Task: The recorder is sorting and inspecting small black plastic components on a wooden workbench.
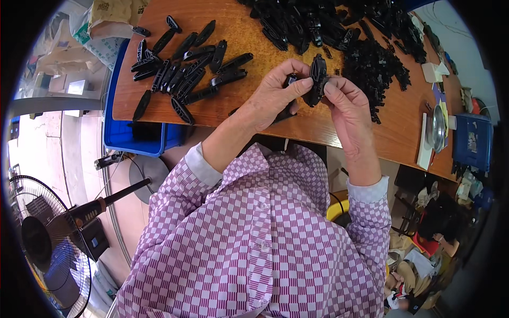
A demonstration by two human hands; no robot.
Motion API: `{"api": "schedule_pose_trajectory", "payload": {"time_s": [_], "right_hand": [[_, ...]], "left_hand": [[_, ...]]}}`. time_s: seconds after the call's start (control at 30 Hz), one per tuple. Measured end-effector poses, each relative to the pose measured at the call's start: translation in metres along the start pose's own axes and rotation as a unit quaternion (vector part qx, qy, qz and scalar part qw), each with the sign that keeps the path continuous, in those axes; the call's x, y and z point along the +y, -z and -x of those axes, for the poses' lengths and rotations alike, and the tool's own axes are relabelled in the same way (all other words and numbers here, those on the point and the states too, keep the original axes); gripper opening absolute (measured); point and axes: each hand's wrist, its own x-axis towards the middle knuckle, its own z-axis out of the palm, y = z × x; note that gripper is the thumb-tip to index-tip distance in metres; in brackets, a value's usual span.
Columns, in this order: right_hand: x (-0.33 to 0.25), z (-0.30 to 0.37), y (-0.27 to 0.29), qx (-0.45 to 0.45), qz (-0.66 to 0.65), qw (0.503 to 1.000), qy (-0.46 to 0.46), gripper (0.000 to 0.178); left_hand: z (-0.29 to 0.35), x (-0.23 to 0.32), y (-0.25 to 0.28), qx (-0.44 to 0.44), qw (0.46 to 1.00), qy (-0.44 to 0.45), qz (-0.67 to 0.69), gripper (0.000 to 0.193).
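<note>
Between my hands, above the table's front edge, is a long oval black plastic part (317,79) with a ribbed, open-looking face. It stands nearly upright. My left hand (283,90) pinches it between thumb and fingers from the left. From the right, my right hand (347,100) has its thumb and bent forefinger closed at the part's edge; whether a smaller piece sits in that pinch is hidden. Below my left hand another dark part (286,115) lies partly covered at the table edge.
Several similar black parts (185,79) lie spread on the wooden table (238,42) at left. A heap of long black parts (297,24) and a pile of small black pieces (374,69) lie behind and right. A blue bin (119,132) and a fan (47,238) stand at left.
</note>
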Motion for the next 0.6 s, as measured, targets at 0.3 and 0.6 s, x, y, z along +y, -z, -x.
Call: {"api": "schedule_pose_trajectory", "payload": {"time_s": [0.3, 0.6], "right_hand": [[0.013, 0.006, 0.005, 0.038, 0.040, 0.998, 0.018, 0.021], [0.030, 0.024, 0.011, 0.028, -0.003, 0.999, -0.045, 0.036]], "left_hand": [[0.007, 0.003, -0.002, -0.017, 0.994, -0.002, -0.112, 0.018], [0.016, -0.019, -0.021, -0.010, 0.951, -0.013, -0.308, 0.057]]}}
